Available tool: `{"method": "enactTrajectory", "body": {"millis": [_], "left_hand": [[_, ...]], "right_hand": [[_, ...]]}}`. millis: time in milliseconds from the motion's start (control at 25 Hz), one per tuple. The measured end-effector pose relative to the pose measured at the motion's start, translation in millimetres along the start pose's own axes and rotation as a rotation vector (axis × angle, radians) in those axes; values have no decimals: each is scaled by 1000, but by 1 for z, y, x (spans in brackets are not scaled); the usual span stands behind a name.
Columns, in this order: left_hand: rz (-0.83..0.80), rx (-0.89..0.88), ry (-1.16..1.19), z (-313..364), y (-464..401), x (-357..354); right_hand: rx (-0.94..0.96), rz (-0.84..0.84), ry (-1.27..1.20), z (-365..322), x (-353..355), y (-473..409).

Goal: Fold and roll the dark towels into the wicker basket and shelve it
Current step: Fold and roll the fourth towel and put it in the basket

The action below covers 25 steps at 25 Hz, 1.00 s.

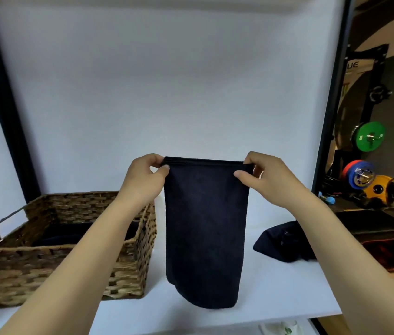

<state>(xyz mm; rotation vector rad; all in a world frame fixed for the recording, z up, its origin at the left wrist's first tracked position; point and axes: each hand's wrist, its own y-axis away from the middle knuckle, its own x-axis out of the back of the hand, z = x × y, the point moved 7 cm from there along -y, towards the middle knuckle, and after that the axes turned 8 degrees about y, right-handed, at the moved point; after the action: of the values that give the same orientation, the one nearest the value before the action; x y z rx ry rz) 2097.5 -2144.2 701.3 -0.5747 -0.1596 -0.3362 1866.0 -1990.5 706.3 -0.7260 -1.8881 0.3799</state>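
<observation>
So from my feed I'm looking down at a white table (275, 293) with a white backdrop (167, 81) behind it. Both hands are up in front of the camera holding a dark towel (205, 233) by its top edge. The left hand (142, 180) pinches the top left corner between thumb and fingers, and the right hand (270, 177) pinches the top right corner the same way. The towel looks folded over, since I can see a few layers stacked along that top edge, and it hangs straight down between the hands. Its bottom edge is right down at the table, but I can't tell if it's actually touching or just above it.

The wicker basket (128, 269) sits on the table to the left, just beside the hanging towel, partly behind the left forearm. There's something dark lying in the bottom of it (58, 238), looks like towel fabric, though I can't make out how it's folded.

Off to the right on the table, partly hidden by the right forearm, there's another dark towel in a loose heap (280, 243). Past the backdrop's edge on the right I can see gym gear, including a green weight plate (369, 139) and a yellow one (377, 187).
</observation>
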Motion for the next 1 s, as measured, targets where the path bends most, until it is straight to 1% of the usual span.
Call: {"method": "enactTrajectory", "body": {"millis": [120,240,320,480,560,600,640,760,840,880,1000], "left_hand": [[17,10,12,-1,3,1],[3,37,-20,-4,5,-1],[-1,10,2,1,8,-3],[-34,66,91,11,14,-3],[-39,145,168,10,12,-3],[-52,184,172,9,8,-4],[-71,230,143,6,5,-8],[-125,375,71,-18,-6,-27],[-134,416,91,-30,-15,-39],[-123,395,118,-29,-19,-42],[-40,210,203,-10,-35,-41]], "right_hand": [[5,23,-8,0,2,0],[-16,-35,22,4,-5,-2],[-19,-35,-53,9,-7,-2],[-123,-52,-159,15,6,-2],[-205,-16,-340,23,8,-4],[-248,-2,-405,26,6,-6],[-271,-10,-420,29,1,-9],[-315,-91,-321,43,-27,-21],[-312,-82,-258,52,-38,-31],[-286,-37,-247,54,-38,-35],[-172,153,-287,50,-23,-49]]}}
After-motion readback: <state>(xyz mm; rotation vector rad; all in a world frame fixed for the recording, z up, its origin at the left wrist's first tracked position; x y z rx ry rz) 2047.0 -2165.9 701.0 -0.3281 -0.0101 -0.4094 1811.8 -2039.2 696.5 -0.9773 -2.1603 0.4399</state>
